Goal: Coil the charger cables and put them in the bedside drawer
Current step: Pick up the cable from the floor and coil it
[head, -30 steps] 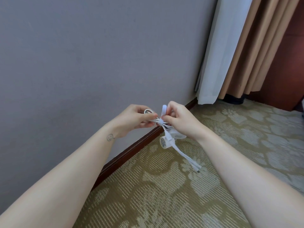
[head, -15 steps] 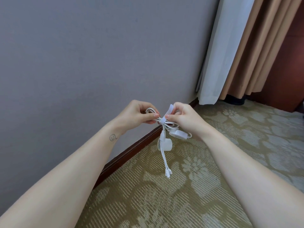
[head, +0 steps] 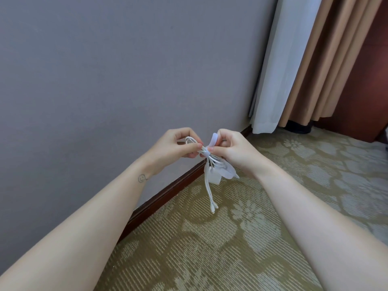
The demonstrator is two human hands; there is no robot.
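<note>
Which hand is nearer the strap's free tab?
Right. The right hand pinches the strap tab itself. The left hand grips the cable loops beside it, not touching the tab.

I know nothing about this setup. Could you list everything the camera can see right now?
cable bundle: one, white, held between the hands, ends hanging down
strap: one, pale lilac, round the bundle's middle, tail sticking up
charger blocks: two it seems, white, dangling under the bundle
wall: one, grey, left and centre
skirting board: one, dark brown, foot of the wall
carpet: one, olive with pale flowers, floor
sheer curtain: one, white, upper right
heavy curtain: one, tan, beside the sheer one
wood panel: one, reddish brown, far right
left hand: fingers pinch the cable bundle
right hand: fingers pinch the strap's tail
</note>
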